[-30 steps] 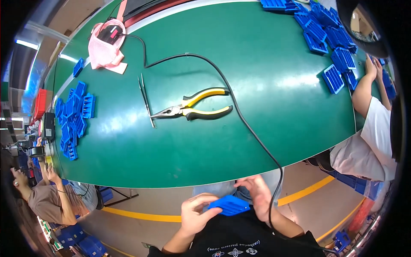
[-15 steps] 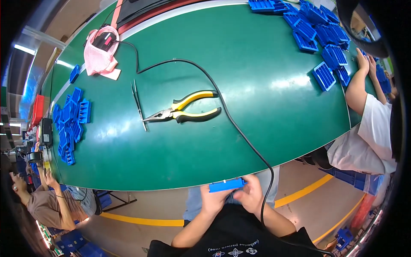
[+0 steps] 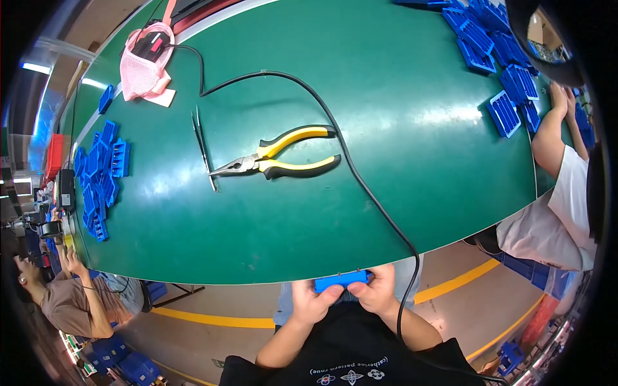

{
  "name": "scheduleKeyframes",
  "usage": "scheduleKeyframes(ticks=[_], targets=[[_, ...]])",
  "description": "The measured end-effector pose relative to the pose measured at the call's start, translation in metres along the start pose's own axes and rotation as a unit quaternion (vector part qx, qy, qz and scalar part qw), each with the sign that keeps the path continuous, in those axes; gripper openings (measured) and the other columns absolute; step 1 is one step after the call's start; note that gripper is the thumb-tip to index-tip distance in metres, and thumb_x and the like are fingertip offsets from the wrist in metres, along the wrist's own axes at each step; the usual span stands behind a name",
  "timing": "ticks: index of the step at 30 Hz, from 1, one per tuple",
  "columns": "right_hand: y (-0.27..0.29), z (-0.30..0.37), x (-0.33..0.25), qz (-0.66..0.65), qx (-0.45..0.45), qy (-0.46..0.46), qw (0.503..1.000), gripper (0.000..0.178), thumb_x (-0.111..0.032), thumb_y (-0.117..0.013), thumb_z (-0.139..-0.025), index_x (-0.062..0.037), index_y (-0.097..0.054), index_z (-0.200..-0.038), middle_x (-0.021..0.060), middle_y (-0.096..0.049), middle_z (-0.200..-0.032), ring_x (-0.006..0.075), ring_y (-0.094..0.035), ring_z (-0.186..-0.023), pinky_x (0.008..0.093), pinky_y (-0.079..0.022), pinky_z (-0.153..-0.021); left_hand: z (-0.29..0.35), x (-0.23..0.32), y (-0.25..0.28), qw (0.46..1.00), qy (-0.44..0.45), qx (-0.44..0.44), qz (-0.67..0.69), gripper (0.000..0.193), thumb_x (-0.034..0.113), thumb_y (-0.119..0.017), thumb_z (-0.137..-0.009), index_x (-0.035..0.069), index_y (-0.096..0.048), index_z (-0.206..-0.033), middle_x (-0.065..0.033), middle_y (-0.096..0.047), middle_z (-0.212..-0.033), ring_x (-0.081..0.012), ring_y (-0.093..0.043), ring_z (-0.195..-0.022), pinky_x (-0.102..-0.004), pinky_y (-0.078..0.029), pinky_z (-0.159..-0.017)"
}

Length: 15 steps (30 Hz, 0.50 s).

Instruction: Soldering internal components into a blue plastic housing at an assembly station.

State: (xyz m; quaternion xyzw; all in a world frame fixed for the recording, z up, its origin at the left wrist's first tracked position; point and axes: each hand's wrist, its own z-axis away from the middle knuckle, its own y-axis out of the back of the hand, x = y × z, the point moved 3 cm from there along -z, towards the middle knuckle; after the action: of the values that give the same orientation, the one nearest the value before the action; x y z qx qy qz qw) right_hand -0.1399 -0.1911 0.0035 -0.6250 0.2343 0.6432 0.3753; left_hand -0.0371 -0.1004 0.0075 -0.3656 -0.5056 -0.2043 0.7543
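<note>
Gripping a small blue plastic part [image 3: 342, 281] from both ends, the left hand [image 3: 310, 300] and the right hand [image 3: 377, 291] are closed on it just below the near edge of the green bench [image 3: 399, 161]. Yellow-handled pliers [image 3: 283, 157] and tweezers [image 3: 204, 148] are laid on the bench, and a black cable [image 3: 360, 180] is run past them.

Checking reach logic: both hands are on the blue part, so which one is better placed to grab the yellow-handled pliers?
Probably right. The pliers lie handles toward the person's right, nearer the right hand. The left hand also grips the blue part and could keep it.
</note>
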Motion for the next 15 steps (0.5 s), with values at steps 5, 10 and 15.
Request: scheduleKeyframes(ticks=[5, 10, 15], targets=[[0.000, -0.004, 0.012, -0.068, -0.004, 0.017, 0.998, 0.064, -0.058, -0.078, -0.069, -0.0028, -0.066, -0.098, 0.0067, -0.063, -0.103, 0.0205, -0.060, -0.095, 0.0346, -0.045, -0.085, -0.008, -0.013, 0.010, 0.996, -0.077, -0.022, -0.032, 0.047, 0.030, -0.081, -0.076, 0.002, -0.059, -0.108, -0.0086, -0.062, -0.104, -0.0197, -0.061, -0.093, -0.0353, -0.049, -0.084], [0.007, 0.000, 0.026, -0.029, -0.066, 0.092, 0.993, 0.066, -0.047, -0.086, -0.065, -0.0027, -0.064, -0.109, 0.0102, -0.062, -0.113, 0.0257, -0.059, -0.103, 0.0388, -0.044, -0.092, -0.010, -0.015, 0.008, 0.993, -0.112, -0.024, -0.020, 0.051, 0.030, -0.083, -0.074, 0.003, -0.059, -0.109, -0.0081, -0.062, -0.105, -0.0208, -0.062, -0.092, -0.0361, -0.050, -0.082], [-0.002, 0.000, 0.020, -0.057, -0.044, 0.061, 0.996, 0.067, -0.049, -0.084, -0.066, -0.0023, -0.064, -0.109, 0.0109, -0.062, -0.113, 0.0265, -0.059, -0.104, 0.0392, -0.044, -0.091, -0.013, -0.014, 0.005, 0.987, -0.156, -0.004, -0.039, 0.056, 0.037, -0.081, -0.075, 0.002, -0.058, -0.113, -0.0092, -0.061, -0.108, -0.0217, -0.061, -0.094, -0.0354, -0.051, -0.082]])
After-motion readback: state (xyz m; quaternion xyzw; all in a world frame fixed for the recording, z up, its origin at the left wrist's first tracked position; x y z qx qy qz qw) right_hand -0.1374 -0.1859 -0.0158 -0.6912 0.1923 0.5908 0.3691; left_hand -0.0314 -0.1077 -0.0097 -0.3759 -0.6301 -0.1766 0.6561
